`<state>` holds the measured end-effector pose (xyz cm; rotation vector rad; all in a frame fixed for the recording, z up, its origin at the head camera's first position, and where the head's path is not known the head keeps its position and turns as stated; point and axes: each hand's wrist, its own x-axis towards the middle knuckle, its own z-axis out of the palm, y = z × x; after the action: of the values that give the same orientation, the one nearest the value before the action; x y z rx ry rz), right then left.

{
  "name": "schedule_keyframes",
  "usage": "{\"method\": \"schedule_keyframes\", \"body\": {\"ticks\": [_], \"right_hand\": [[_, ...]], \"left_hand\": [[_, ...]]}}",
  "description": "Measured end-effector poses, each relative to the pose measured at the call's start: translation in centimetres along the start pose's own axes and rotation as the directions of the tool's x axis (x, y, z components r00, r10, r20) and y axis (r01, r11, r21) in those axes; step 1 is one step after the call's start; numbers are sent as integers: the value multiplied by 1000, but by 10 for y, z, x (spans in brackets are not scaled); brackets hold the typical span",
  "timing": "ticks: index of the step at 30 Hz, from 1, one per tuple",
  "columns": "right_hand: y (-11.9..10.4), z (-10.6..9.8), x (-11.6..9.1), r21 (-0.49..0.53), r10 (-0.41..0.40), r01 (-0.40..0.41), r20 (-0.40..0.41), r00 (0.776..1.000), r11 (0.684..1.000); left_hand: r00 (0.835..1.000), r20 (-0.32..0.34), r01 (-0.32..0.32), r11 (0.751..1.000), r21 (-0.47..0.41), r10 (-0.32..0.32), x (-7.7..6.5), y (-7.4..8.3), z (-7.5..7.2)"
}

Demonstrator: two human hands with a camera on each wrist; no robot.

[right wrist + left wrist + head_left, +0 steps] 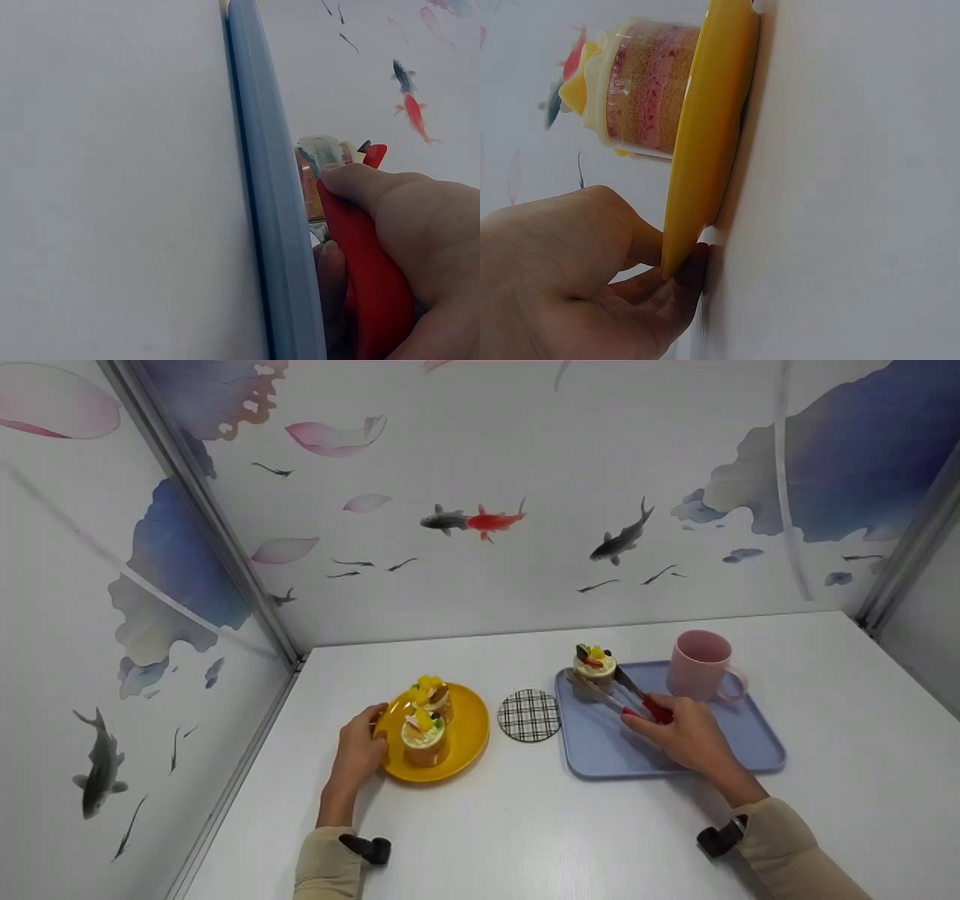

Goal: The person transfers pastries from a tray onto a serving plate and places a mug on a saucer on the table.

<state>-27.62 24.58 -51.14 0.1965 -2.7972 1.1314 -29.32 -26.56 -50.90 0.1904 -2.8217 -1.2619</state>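
My left hand (358, 746) pinches the left rim of a yellow plate (472, 727), thumb above and fingers beneath in the left wrist view. Two small cakes in clear cups, a front one (424, 740) and one behind (439, 703), stand on this plate, topped with yellow pieces. Red-handled tongs (658, 709) are gripped in my right hand (694, 735). Their two tips lie on either side of a third cup cake (595, 663), at the back left corner of a blue tray (637, 757). Whether that cake is lifted, I cannot tell.
A pink mug (697, 664) stands at the tray's back right, its handle pointing right. Between plate and tray lies a round checked coaster (529, 715), close to the tray's left edge. Printed panels (525, 585) border the white table (510, 840) behind and at the left.
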Motion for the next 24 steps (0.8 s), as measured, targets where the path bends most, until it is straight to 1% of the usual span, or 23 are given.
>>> {"method": "schedule_keyframes", "body": {"ticks": [3, 12, 24], "right_hand": [[0, 0, 0, 8, -13, 13, -3, 1000, 1000], [-3, 0, -1, 9, -18, 18, 1, 1000, 1000], [-9, 1, -2, 15, -1, 0, 38, 999, 1000]], "left_hand": [[1000, -5, -19, 1000, 7, 19, 0, 0, 0], [1000, 4, 12, 1000, 7, -12, 0, 0, 0], [1000, 7, 10, 1000, -1, -9, 0, 0, 0]]}}
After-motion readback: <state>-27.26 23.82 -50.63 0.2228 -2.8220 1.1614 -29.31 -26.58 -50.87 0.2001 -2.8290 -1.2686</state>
